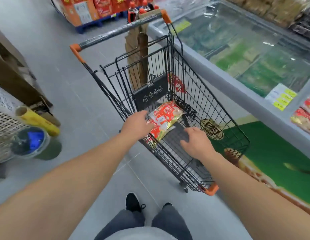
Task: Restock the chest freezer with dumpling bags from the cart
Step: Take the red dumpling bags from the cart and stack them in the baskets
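Both forearms bare from elbow to wrist; no sleeves, watch, bracelet or rings to be seen. Left hand and right hand ungloved. Below the hands, at the bottom edge of the view: a pale grey top, only its front hem area showing. Dark grey trousers on both legs. Black lace-up shoes with black laces, the left one in fuller view, the right mostly hidden by the trouser leg.
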Available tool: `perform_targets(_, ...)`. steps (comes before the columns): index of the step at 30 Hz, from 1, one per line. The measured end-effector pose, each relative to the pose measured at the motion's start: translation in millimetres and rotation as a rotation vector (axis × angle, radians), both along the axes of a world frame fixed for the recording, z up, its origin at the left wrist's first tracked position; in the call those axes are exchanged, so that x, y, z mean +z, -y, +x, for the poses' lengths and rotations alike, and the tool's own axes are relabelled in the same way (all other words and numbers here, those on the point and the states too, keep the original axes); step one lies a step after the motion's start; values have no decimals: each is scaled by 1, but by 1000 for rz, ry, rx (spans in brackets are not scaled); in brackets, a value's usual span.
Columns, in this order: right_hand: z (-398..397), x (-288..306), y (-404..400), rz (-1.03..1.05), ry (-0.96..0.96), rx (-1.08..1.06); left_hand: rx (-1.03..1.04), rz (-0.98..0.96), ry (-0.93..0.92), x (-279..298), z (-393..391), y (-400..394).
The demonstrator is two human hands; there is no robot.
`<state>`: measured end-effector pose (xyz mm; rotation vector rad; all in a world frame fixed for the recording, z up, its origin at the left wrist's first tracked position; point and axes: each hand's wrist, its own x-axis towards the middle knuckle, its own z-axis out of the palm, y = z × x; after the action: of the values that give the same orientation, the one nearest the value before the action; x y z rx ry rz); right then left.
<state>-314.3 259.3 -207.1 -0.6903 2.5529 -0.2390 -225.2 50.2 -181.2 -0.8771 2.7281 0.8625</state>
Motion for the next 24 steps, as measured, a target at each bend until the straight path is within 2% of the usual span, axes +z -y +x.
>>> perform_targets(11,-70,-54,60,101,101,28,-25,85,86,-40,-79,54)
perform_targets(24,-176,-177,101,110,397,-26,82,266,343,-152,-201,83)
